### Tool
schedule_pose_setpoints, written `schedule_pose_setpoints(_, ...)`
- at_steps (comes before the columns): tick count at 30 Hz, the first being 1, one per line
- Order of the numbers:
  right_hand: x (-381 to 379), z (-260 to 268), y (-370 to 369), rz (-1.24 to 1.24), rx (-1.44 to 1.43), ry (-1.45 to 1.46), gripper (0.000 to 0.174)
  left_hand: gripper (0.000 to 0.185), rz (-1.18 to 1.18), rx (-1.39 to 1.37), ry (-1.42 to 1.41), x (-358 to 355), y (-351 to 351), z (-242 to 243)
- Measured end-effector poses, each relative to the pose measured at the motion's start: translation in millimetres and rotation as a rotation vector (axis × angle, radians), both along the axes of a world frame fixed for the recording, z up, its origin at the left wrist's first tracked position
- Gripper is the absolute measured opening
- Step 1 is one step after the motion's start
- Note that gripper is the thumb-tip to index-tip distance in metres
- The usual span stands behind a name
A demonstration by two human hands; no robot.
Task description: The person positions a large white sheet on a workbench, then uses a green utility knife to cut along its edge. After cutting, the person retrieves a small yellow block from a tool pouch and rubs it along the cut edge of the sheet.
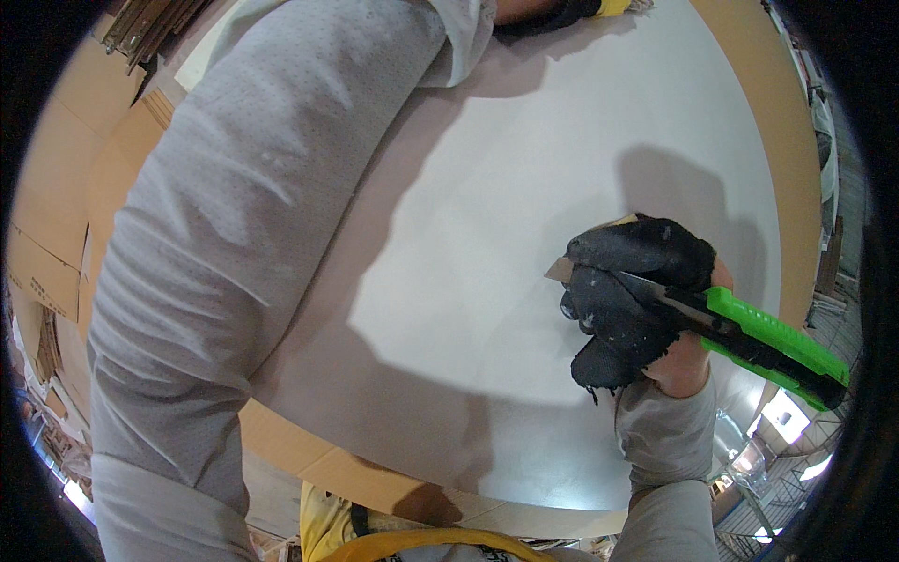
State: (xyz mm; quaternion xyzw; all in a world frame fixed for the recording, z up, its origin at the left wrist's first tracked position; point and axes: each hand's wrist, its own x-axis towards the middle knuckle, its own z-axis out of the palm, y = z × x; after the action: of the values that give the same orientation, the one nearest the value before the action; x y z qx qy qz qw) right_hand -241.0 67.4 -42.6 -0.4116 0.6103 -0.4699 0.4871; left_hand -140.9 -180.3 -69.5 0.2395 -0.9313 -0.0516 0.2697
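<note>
My right hand (635,295), in a black work glove with bare fingertips, grips a green and black snap-off utility knife (772,344). The handle points to the lower right. Its blade (560,270) seems to run between my fingers, with the end showing at the left. Behind the fingers peeks a small yellowish edge that I cannot identify. Beneath lies a large smooth pale sheet (491,246). My left arm in a grey sleeve (267,175) reaches across it. At the top edge my left hand (551,17), black-gloved, is mostly cut off beside something yellow with a frayed end (618,7).
Brown cardboard (793,161) borders the sheet on the right and along the near side. Flat cardboard boxes (49,211) lie at left, with stacked cardboard (151,28) at the upper left. Clear plastic wrap (748,456) shows at lower right. A yellow garment (323,520) is nearest me.
</note>
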Motion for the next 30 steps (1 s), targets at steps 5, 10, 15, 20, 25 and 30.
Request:
schedule_pose_setpoints(5, 3.0, 2.5, -1.1, -0.031, 0.029, -0.043, 0.029, 0.013, 0.002, 0.001, -0.002, 0.9, 0.1, 0.2)
schedule_pose_setpoints(10, 1.8, 1.4, -1.5, 0.064, -0.055, 0.140, 0.031, 0.013, 0.004, 0.005, 0.001, 2.2, -0.2, 0.7)
schedule_pose_setpoints(15, 1.3, -2.6, 2.3, -0.043, 0.032, -0.072, 0.033, 0.013, 0.006, 0.007, 0.001, 3.0, 0.5, 0.7)
schedule_pose_setpoints(20, 1.9, -3.9, 4.2, -0.042, 0.006, -0.036, 0.032, 0.013, 0.011, 0.010, -0.003, 3.2, 1.4, 0.3)
schedule_pose_setpoints(25, 0.7, -5.0, 5.5, -0.043, -0.007, -0.012, 0.032, 0.013, 0.016, 0.018, -0.003, 3.7, 1.7, -0.3)
schedule_pose_setpoints(30, 0.4, -8.0, 9.0, -0.059, -0.031, 0.009, 0.031, 0.013, 0.029, 0.027, -0.008, 4.4, 1.8, -0.8)
